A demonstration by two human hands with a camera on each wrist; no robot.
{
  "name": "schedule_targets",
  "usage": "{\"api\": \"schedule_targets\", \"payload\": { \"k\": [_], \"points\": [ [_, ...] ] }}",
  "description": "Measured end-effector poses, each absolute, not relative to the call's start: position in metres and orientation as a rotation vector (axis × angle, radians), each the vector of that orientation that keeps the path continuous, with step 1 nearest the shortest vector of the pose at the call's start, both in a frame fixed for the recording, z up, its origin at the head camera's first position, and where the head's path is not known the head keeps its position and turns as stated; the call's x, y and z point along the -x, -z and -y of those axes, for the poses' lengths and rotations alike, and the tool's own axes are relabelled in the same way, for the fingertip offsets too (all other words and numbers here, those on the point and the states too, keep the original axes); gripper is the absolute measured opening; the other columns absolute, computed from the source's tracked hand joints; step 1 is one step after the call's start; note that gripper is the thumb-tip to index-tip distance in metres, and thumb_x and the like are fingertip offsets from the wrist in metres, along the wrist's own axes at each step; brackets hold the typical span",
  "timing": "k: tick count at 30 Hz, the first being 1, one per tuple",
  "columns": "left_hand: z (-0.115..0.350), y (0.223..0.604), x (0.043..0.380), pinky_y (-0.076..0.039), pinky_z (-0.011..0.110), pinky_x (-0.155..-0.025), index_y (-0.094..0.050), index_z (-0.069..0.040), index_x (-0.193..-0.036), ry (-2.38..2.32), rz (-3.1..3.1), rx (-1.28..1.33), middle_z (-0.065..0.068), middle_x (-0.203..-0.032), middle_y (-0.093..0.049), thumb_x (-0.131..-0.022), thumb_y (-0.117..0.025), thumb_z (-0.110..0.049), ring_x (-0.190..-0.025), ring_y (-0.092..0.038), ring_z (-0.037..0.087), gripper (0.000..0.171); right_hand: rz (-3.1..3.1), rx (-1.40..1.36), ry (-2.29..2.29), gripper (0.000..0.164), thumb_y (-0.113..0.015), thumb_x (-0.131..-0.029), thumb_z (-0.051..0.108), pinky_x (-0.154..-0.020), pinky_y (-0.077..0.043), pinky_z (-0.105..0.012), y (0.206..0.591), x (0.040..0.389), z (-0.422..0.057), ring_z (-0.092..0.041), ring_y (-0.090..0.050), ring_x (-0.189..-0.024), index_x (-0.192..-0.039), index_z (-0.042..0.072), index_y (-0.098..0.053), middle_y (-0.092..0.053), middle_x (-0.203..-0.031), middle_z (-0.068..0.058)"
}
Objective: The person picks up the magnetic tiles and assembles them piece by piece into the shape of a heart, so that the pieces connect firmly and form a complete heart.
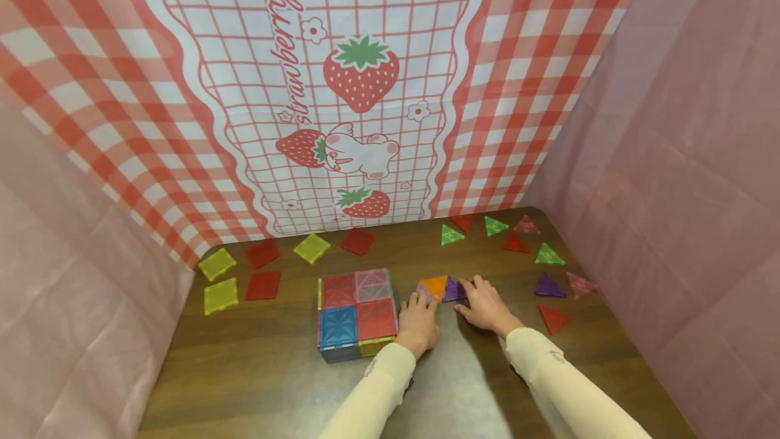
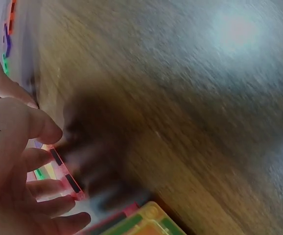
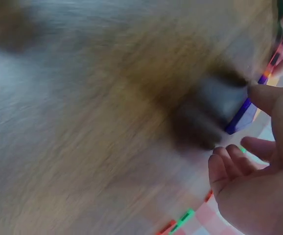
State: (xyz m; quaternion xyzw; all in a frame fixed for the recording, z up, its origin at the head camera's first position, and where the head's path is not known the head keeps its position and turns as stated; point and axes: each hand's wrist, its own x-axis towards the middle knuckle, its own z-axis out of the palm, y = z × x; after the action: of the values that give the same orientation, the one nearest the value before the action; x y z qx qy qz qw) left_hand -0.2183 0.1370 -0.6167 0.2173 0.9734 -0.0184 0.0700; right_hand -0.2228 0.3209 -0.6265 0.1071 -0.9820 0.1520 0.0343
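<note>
On the wooden table, three flat translucent triangle tiles lie edge to edge in a row: a pink triangle (image 1: 426, 288), an orange triangle (image 1: 435, 286) and a purple triangle (image 1: 453, 289). My left hand (image 1: 418, 324) rests its extended fingers over the pink tile, hiding much of it; the left wrist view shows fingertips along its edge (image 2: 66, 171). At the row's right end is my right hand (image 1: 485, 305), its thumb and fingers spread by the purple tile. In the right wrist view the thumb touches the purple tile's edge (image 3: 239, 117).
Beside my left hand stands a low block of square tiles (image 1: 376, 318), red, pink and blue on top. Yellow squares (image 1: 221, 296) and red squares (image 1: 263, 285) lie at the left. Green triangles (image 1: 550, 254), red triangles (image 1: 553, 318) and others are scattered at the right. Curtains surround the table.
</note>
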Motion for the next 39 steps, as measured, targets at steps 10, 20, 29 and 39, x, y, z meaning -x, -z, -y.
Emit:
{"api": "schedule_targets", "payload": {
  "k": [10,20,29,39],
  "points": [
    [-0.117,0.614,0.224,-0.045,0.045,-0.109,-0.055,-0.022,-0.146,-0.072,-2.963,-0.671,0.008,-0.149,-0.05,-0.089,-0.068,-0.032,-0.137,-0.048,0.027,0.06,3.085,-0.266,-0.472,0.052,-0.074,-0.093,0.03,-0.094,-0.047,-0.059,0.629,0.24,-0.309,-0.044,-0.054,-0.112,-0.131,-0.004,-0.063,-0.055,-0.124,-0.026],
    [-0.085,0.606,0.237,-0.042,0.039,-0.114,-0.048,-0.024,-0.152,-0.053,-2.87,-0.767,0.006,-0.157,-0.044,-0.097,-0.061,-0.031,-0.143,-0.044,0.024,0.057,3.077,-0.274,-0.517,0.048,-0.072,-0.094,0.03,-0.095,-0.047,-0.058,0.629,0.254,-0.287,-0.043,-0.053,-0.111,-0.13,-0.002,-0.065,-0.055,-0.123,-0.024],
    [-0.081,0.612,0.242,-0.048,0.043,-0.103,-0.064,0.005,-0.125,-0.507,-2.965,-0.545,0.024,-0.129,-0.054,-0.092,-0.063,-0.013,-0.119,-0.054,0.039,0.038,3.065,-0.229,-0.626,0.046,-0.075,-0.091,0.027,-0.099,-0.045,-0.058,0.63,0.255,-0.284,-0.043,-0.054,-0.113,-0.127,-0.001,-0.067,-0.057,-0.125,-0.024],
    [-0.101,0.607,0.252,-0.052,0.052,-0.091,-0.064,0.012,-0.101,-0.92,-2.951,-0.055,0.029,-0.109,-0.054,-0.083,-0.068,-0.009,-0.104,-0.055,0.044,0.028,2.973,-0.153,-0.924,0.042,-0.082,-0.08,0.013,-0.095,-0.047,-0.056,0.625,0.261,-0.286,-0.044,-0.057,-0.104,-0.113,-0.006,-0.065,-0.062,-0.111,-0.025]
  ]
}}
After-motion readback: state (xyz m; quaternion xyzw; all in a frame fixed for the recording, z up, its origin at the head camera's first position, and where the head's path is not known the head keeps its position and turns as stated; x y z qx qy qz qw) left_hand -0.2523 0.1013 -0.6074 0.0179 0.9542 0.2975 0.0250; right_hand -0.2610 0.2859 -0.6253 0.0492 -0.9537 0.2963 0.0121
